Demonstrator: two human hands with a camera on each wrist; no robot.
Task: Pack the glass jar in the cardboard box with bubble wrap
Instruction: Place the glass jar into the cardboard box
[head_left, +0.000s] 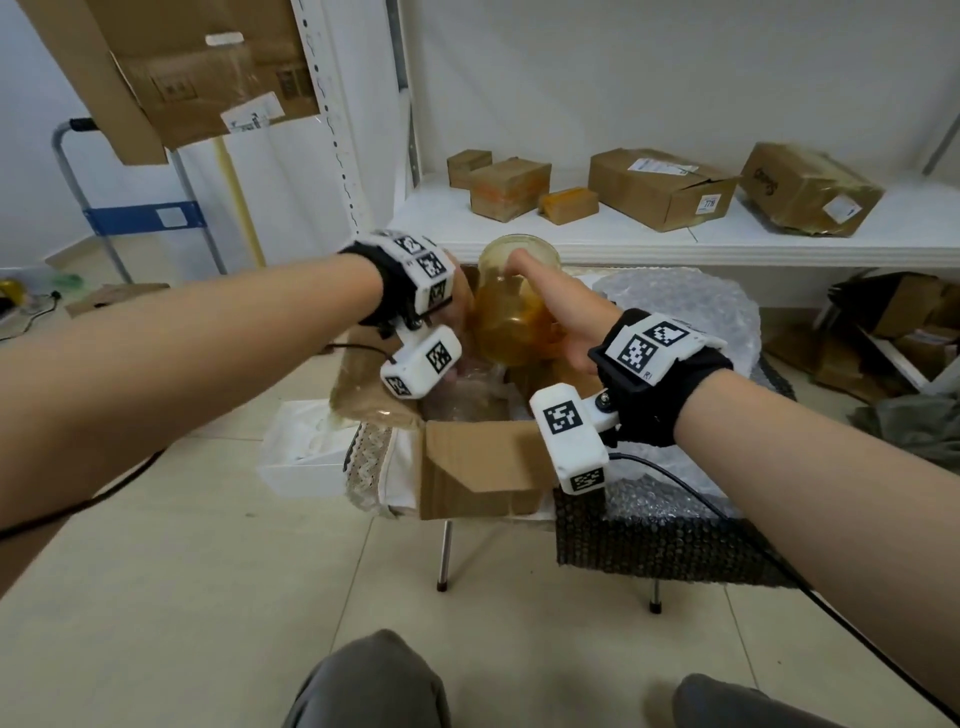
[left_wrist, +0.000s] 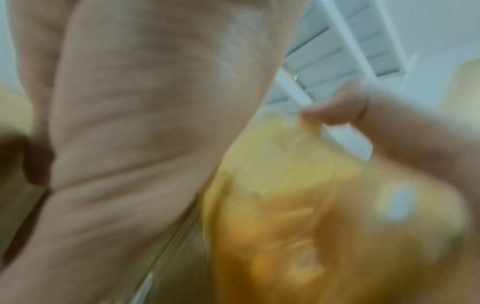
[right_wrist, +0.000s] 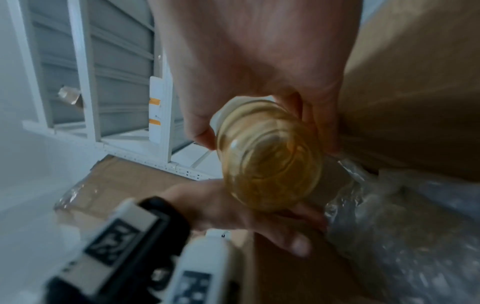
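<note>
Two hands are on one jar here, and I'll start from the biggest thing around them. Behind everything, at twelve o'clock, runs the white shelf (head_left: 675, 244) with several taped boxes on it. Below it sits the small surface (head_left: 395, 499), and on that the open cardboard box (head_left: 483, 467), flaps spread, with clear wrap already lying inside. A large sheet of bubble wrap (head_left: 691, 306) is draped at three o'clock of the box and hangs over the near edge.

The glass jar (head_left: 511, 306), amber-tinted and bare of any wrap, is held tilted just above the box mouth. My right hand (head_left: 550, 312) has its grip curled round the neck near the rim, thumb on one side and fingers on the other. My left hand (head_left: 457, 312) sits at nine o'clock of the jar; from the right wrist view its fingers (right_wrist: 272, 224) reach under the base, fairly straight, cradling rather than clamping.

I judge the jar is about to go into the box. The risk is smooth glass slipping from a neck-only hold if the left hand drops away too soon, letting it knock the cardboard wall or land hard on thin padding. It could also settle against bare cardboard on the far side, unprotected
</note>
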